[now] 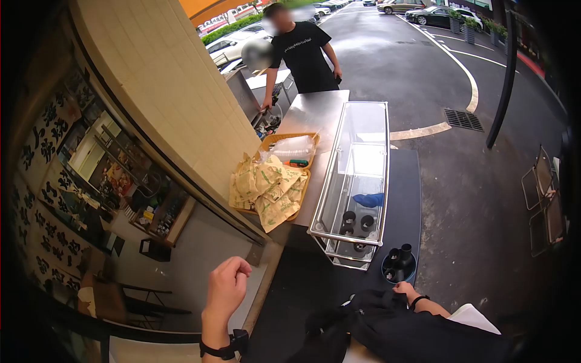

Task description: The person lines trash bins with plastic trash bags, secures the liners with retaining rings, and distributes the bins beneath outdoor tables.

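My left hand (227, 287) is raised at the lower middle, fingers curled into a loose fist with nothing visible in it; a black band is on the wrist. My right hand (404, 288) is at the lower right, its fingers curled at the edge of black cloth (387, 327), just below a blue bucket (413, 276) that holds black cylinders (397, 257). Whether it grips anything is too small to tell. Ahead stands a clear display case (363, 157) with a metal frame, with black cups (367, 222) and a blue item (368, 200) inside.
Paper packets (266, 181) and clear plastic cups (292, 147) lie in yellow baskets (316, 140) on a metal counter (315, 115). A person in black (302, 51) stands beyond it. A wall (157, 78) borders the left; folding chairs (540, 199) stand right.
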Demonstrator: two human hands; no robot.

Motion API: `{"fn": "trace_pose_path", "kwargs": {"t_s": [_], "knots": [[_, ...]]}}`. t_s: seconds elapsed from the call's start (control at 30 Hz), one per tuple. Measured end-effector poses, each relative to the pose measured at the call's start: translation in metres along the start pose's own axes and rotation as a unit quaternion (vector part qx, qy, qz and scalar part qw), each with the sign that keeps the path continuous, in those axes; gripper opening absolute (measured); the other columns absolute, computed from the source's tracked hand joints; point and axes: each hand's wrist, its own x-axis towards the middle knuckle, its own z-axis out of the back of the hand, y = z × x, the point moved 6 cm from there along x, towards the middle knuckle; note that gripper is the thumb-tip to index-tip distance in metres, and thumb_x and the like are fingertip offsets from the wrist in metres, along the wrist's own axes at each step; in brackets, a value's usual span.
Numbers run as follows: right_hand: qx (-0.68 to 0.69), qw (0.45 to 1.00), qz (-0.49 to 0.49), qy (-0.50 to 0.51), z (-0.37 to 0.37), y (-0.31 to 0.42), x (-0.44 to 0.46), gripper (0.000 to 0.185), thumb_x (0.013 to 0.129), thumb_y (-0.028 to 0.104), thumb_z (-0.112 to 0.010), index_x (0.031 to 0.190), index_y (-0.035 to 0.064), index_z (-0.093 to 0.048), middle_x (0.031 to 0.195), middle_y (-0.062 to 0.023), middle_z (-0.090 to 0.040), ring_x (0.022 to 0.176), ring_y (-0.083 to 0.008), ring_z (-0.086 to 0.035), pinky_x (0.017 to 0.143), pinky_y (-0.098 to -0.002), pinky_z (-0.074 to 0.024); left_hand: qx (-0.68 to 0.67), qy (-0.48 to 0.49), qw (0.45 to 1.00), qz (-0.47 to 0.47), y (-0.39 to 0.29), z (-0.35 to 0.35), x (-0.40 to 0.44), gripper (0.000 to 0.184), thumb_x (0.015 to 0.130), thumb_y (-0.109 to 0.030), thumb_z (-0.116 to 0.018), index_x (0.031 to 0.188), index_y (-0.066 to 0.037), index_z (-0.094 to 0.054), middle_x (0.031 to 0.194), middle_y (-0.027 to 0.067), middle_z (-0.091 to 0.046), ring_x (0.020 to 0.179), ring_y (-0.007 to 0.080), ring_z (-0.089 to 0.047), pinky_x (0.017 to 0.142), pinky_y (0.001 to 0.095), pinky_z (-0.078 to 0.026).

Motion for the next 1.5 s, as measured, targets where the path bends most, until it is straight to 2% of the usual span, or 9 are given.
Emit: {"fn": "trace_pose_path", "kwargs": {"t_s": [0.2, 0.3, 0.4, 0.53, 0.97, 1.13, 1.3, 1.4, 1.5], "knots": [[0.044, 0.998, -0.047, -0.01, 0.018, -0.005, -0.03, 0.039, 0.074, 0.037, -0.068, 0.096, 0.0054, -0.073, 0.098, -0.0198, -0.071, 0.098, -0.035, -0.068, 0.089, -0.0412, -0.0515, 0.032, 0.094, 0.924, -0.37, -0.19, 0.021, 0.013, 0.015, 0.068, 0.006, -0.059, 0.075, -0.007, -0.058, 0.074, 0.0064, -0.06, 0.062, 0.0242, -0.06, 0.053, 0.0302, -0.047], [0.05, 0.998, -0.044, -0.015, -0.002, -0.029, -0.013, 0.04, 0.073, 0.037, -0.069, 0.095, 0.0045, -0.073, 0.099, -0.0201, -0.071, 0.099, -0.035, -0.068, 0.088, -0.0411, -0.0514, -0.055, 0.142, 0.879, -0.451, -0.247, 0.024, -0.004, 0.019, 0.073, -0.002, -0.064, 0.087, -0.011, -0.057, 0.082, 0.0055, -0.058, 0.069, 0.0168, -0.061, 0.054, 0.0278, -0.047], [0.071, 0.995, -0.069, -0.009, 0.0, -0.029, -0.021, 0.042, 0.073, 0.039, -0.071, 0.096, 0.004, -0.073, 0.099, -0.0203, -0.071, 0.099, -0.0349, -0.068, 0.088, -0.0407, -0.0514, -0.068, 0.071, 0.837, -0.539, -0.27, 0.028, -0.019, 0.008, 0.07, -0.009, -0.063, 0.074, -0.009, -0.056, 0.073, 0.0038, -0.055, 0.069, 0.0141, -0.057, 0.05, 0.0243, -0.039], [0.088, 0.994, -0.06, -0.01, -0.003, -0.021, -0.029, 0.045, 0.074, 0.041, -0.072, 0.099, 0.0031, -0.072, 0.099, -0.0209, -0.071, 0.099, -0.0346, -0.068, 0.087, -0.04, -0.0518, -0.139, -0.13, 0.83, -0.524, -0.271, 0.015, -0.029, 0.012, 0.066, -0.017, -0.062, 0.07, -0.01, -0.053, 0.067, 0.0011, -0.048, 0.064, 0.0121, -0.052, 0.046, 0.0227, -0.03], [0.055, 0.998, -0.035, 0.009, -0.003, -0.007, -0.016, 0.04, 0.078, 0.037, -0.066, 0.103, 0.006, -0.072, 0.102, -0.0194, -0.071, 0.102, -0.0356, -0.067, 0.091, -0.0406, -0.0505, -0.018, -0.153, 0.808, -0.568, -0.235, 0.026, -0.042, 0.019, 0.082, -0.015, -0.063, 0.101, -0.012, -0.063, 0.09, 0.0021, -0.06, 0.077, 0.0154, -0.059, 0.052, 0.0237, -0.038], [0.049, 0.998, -0.031, 0.002, 0.002, 0.007, -0.023, 0.039, 0.079, 0.036, -0.065, 0.103, 0.0057, -0.072, 0.103, -0.0194, -0.071, 0.103, -0.0352, -0.066, 0.09, -0.0409, -0.0507, 0.014, -0.068, 0.876, -0.477, -0.228, 0.038, -0.056, 0.021, 0.085, -0.015, -0.064, 0.106, -0.014, -0.063, 0.092, 0.0031, -0.06, 0.078, 0.0174, -0.06, 0.056, 0.0258, -0.045], [0.044, 0.999, -0.024, 0.014, -0.009, 0.001, -0.016, 0.039, 0.079, 0.038, -0.067, 0.101, 0.0059, -0.072, 0.102, -0.0193, -0.071, 0.103, -0.0357, -0.066, 0.09, -0.0415, -0.0509, 0.001, -0.065, 0.817, -0.572, -0.182, 0.033, -0.055, 0.028, 0.084, -0.01, -0.062, 0.111, -0.013, -0.054, 0.095, 0.0056, -0.063, 0.078, 0.0205, -0.062, 0.059, 0.0279, -0.05], [0.028, 1.0, -0.011, 0.003, -0.011, 0.001, -0.017, 0.038, 0.081, 0.04, -0.067, 0.1, 0.0071, -0.072, 0.098, -0.0181, -0.071, 0.097, -0.035, -0.068, 0.085, -0.0408, -0.0527, -0.05, -0.09, 0.939, -0.328, -0.094, -0.022, -0.034, 0.025, 0.074, 0.003, -0.062, 0.096, -0.009, -0.058, 0.096, 0.0107, -0.065, 0.079, 0.0232, -0.065, 0.063, 0.03, -0.051], [0.018, 1.0, 0.01, 0.009, -0.046, -0.05, -0.04, 0.037, 0.081, 0.04, -0.067, 0.097, 0.0071, -0.072, 0.094, -0.0179, -0.071, 0.092, -0.0349, -0.069, 0.08, -0.0418, -0.0534, -0.095, 0.027, 0.989, 0.108, 0.072, -0.123, -0.046, 0.013, 0.085, -0.003, -0.055, 0.097, -0.006, -0.059, 0.094, 0.0127, -0.066, 0.083, 0.0336, -0.064, 0.071, 0.0389, -0.054]]}}
